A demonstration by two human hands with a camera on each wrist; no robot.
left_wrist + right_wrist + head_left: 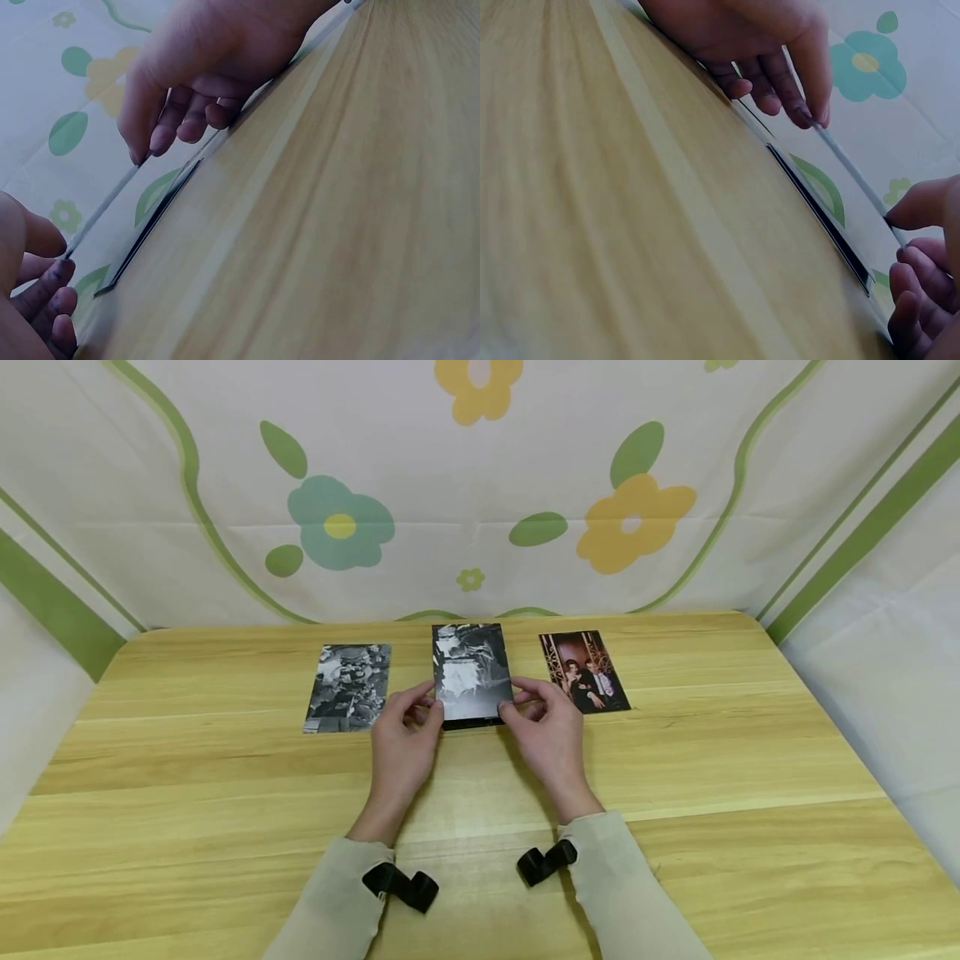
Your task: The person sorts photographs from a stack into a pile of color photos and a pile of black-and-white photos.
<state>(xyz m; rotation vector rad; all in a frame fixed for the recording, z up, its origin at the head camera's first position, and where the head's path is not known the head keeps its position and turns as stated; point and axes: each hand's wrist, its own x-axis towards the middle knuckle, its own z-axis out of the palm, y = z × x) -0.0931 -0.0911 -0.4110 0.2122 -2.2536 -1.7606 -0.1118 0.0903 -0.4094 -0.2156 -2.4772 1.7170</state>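
My left hand [405, 739] and right hand [551, 731] pinch the two sides of a black-and-white photo print [472, 672] between thumbs and fingers, near its lower corners. In both wrist views the print appears edge-on as a thin pale line, raised over the table. Beneath it a dark-edged flat piece [821, 214] lies on the wood, mostly hidden by the print in the head view. To the left lies another black-and-white photo [348, 687], a crowded scene. A colour photo of two seated people [585, 672] lies beside my right hand.
The light wooden table [675, 860] extends around the photos on all sides. A white curtain [450, 527] with printed flowers and green lines hangs behind its far edge. Small black devices [401, 887] are fixed at both sleeve cuffs.
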